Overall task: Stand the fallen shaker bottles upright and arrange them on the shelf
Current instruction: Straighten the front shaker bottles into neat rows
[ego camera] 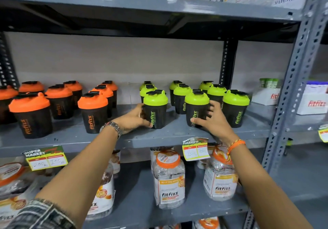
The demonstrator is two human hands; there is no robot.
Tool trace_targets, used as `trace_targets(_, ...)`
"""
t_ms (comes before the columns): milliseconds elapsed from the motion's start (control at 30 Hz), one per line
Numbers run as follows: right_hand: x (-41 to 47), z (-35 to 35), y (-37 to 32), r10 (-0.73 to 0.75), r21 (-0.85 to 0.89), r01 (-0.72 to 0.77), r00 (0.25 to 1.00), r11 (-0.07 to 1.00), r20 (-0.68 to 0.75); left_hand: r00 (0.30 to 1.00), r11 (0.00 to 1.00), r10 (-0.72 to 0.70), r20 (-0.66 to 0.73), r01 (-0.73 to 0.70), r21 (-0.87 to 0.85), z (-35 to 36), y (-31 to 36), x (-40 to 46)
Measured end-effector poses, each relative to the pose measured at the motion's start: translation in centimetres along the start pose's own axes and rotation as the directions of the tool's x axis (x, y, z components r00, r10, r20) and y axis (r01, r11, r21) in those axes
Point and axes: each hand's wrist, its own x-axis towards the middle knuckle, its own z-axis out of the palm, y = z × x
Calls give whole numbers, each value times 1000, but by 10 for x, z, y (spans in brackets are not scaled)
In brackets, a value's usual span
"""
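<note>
Mid-frame on the shelf (71, 134), my left hand (134, 118) wraps its fingers round a green-lidded shaker (155, 110), and my right hand (211, 120) clasps the neighbouring shaker (196, 111). Both look like empty, light, stiff, smooth plastic, so I'd grip low on the dark bodies.

Left arm: checked sleeve (40, 214) in dark grey, black and off-white, cuff bunched low on the forearm near the frame's bottom corner, rest of the forearm bare; silver metal link-band watch (113, 128) sits on the wrist just behind the left hand (134, 120), dial too foreshortened to read. Right arm: bare from the frame edge up to the right hand (211, 120), with a thin orange thread bracelet (236, 144) wound round the wrist, a few paler strands in it and one strand trailing on the inner side
</note>
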Motion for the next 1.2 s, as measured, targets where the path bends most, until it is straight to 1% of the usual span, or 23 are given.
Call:
trace_targets(67,-4,-46,17,71,-35,-67,989,997,129,999,999,-33,-40,33,-8,48,3,6)
trace_targets(100,1,-46,17,81,-26,-78,986,997,146,997,999,-32,-72,31,-7,46,1,6)
trace_targets(133,6,-45,17,78,10,-80,985,997,152,996,1000,-26,-91,26,-4,45,-1,5)
trace_targets(200,13,-42,7,56,143,-82,983,986,173,993,1000,-25,-115,27,14,40,-3,9)
trace_targets(267,20,-40,3,74,255,-123,978,959,193,992,998,-23,-123,29,47,39,-1,10)
trace_targets(333,22,-39,2,83,297,-141,976,944,200,993,995,-13,-120,25,100,39,1,12)
trace_targets(467,21,-41,-3,84,287,-148,971,946,224,990,983,21,-142,5,182,41,4,11)
trace_targets(633,13,-44,-6,80,315,-170,957,934,278,993,983,39,-113,-18,183,40,4,6)
trace_targets(733,10,-46,-8,81,303,-175,951,937,298,991,981,57,-124,-33,191,41,2,3)
trace_targets(967,10,-47,-7,71,296,-170,945,940,319,987,975,62,-148,-29,220,42,-2,4)
trace_targets(1200,12,-46,-6,68,277,-161,946,947,317,988,974,77,-132,-46,224,42,-1,5)
